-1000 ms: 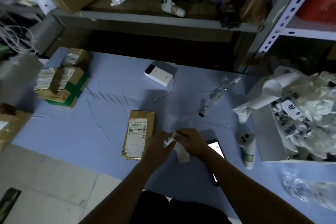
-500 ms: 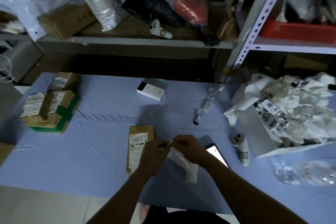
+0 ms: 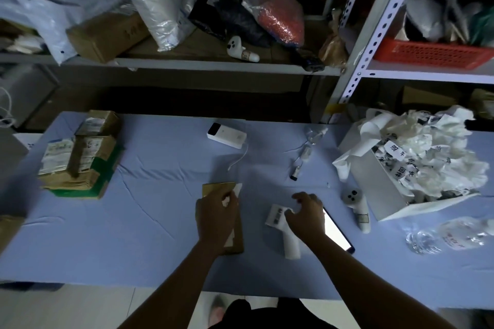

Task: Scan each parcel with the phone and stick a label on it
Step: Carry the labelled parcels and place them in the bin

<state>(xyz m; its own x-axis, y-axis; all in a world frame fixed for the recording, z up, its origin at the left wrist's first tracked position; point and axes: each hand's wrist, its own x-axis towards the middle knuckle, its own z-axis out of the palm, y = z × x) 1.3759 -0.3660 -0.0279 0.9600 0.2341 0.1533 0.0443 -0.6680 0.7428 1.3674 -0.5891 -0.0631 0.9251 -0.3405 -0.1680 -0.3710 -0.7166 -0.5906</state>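
Observation:
A small brown cardboard parcel point(image 3: 213, 188) lies on the blue table, mostly covered by my left hand point(image 3: 215, 215). That hand pinches a small white label point(image 3: 236, 189) over the parcel's top. My right hand point(image 3: 306, 215) has moved apart and grips a white strip of label backing paper point(image 3: 279, 218) that trails down onto the table. The phone point(image 3: 337, 231) lies screen-up and lit just right of that hand, partly hidden by my wrist.
A stack of brown parcels point(image 3: 77, 157) sits at the table's left. A white power bank point(image 3: 226, 135) with cable lies further back. A white box point(image 3: 379, 189) heaped with crumpled paper stands at right, a white handheld device point(image 3: 357, 204) beside it, clear plastic point(image 3: 438, 239) nearby. Shelves stand behind.
My hands were together peeling the label from its backing. Now they have separated: the left carries the label over the parcel, the right keeps the backing strip near the phone.

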